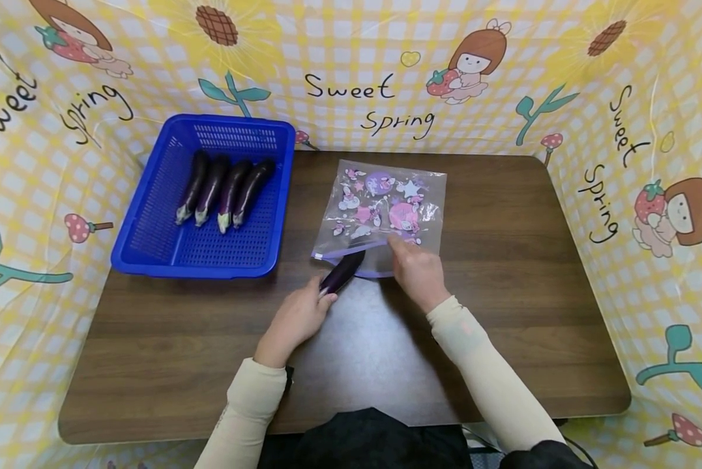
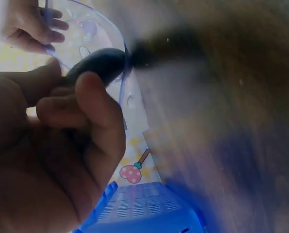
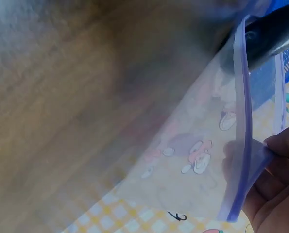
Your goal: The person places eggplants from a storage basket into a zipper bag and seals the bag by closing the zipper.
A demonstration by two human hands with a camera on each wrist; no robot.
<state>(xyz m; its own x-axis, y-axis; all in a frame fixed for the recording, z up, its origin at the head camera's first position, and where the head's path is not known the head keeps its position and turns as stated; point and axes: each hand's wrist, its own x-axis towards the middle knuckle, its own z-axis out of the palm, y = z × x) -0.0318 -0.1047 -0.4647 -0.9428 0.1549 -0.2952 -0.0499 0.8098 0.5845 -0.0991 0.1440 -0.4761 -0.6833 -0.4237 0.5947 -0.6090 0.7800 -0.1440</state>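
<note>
My left hand [image 1: 296, 315] grips an eggplant [image 1: 343, 271] by its near end. The eggplant's far tip is at the mouth of a clear zip bag [image 1: 386, 202] printed with pink and purple cartoon figures. In the right wrist view, the tip of the eggplant [image 3: 270, 39] passes between the purple zip edges. My right hand [image 1: 416, 270] pinches the bag's upper edge at the right and holds the mouth apart. The left wrist view shows the left fingers [image 2: 103, 109] curled round the eggplant [image 2: 98, 65], with the right hand [image 2: 32, 26] beyond at the bag's rim.
A blue plastic basket [image 1: 195, 266] stands at the left back of the wooden table [image 1: 503, 293], with several eggplants [image 1: 227, 189] lying side by side in it. A yellow checked cloth [image 1: 351, 39] with cartoon prints walls the table at the back and sides.
</note>
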